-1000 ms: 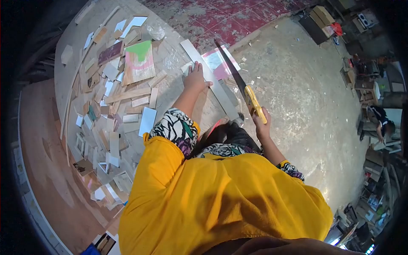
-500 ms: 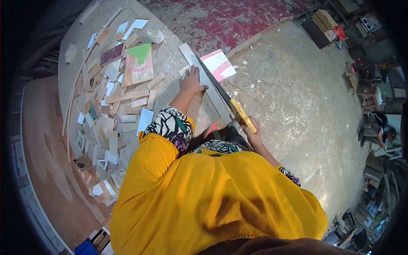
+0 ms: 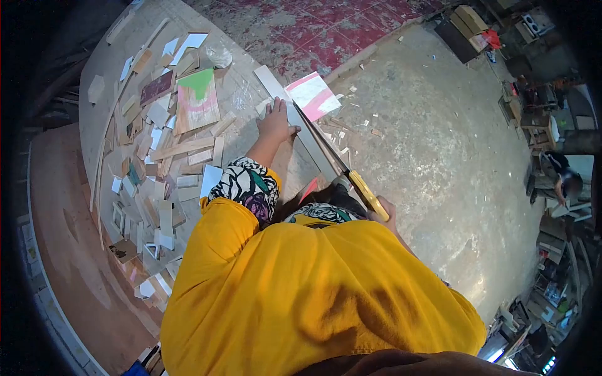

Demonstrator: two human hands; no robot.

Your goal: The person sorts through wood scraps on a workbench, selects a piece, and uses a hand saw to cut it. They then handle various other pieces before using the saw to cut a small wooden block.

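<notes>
A long pale wooden board (image 3: 308, 143) lies slantwise in front of me, at the edge of the scrap-covered surface. My left hand (image 3: 274, 125) rests on the board with fingers stretched out and thumb spread, pressing on it. My right hand (image 3: 384, 213) is closed around the yellow handle of a hand saw (image 3: 362, 190), close to my body. The saw's dark blade runs up and left from the handle, along the board's right side, and its tip is near the board. Whether the teeth touch the wood cannot be made out.
Many wood offcuts (image 3: 182, 148) lie scattered at left, beside a green-and-pink painted panel (image 3: 197, 103). A white-and-pink piece (image 3: 313, 97) lies beyond the saw. Wood chips dot the concrete floor (image 3: 433, 150). Another person (image 3: 564, 182) is at the far right, among stacked items.
My right hand has drawn the saw back toward my body, down and to the right. My left hand stays on the board. The whole view has shifted slightly.
</notes>
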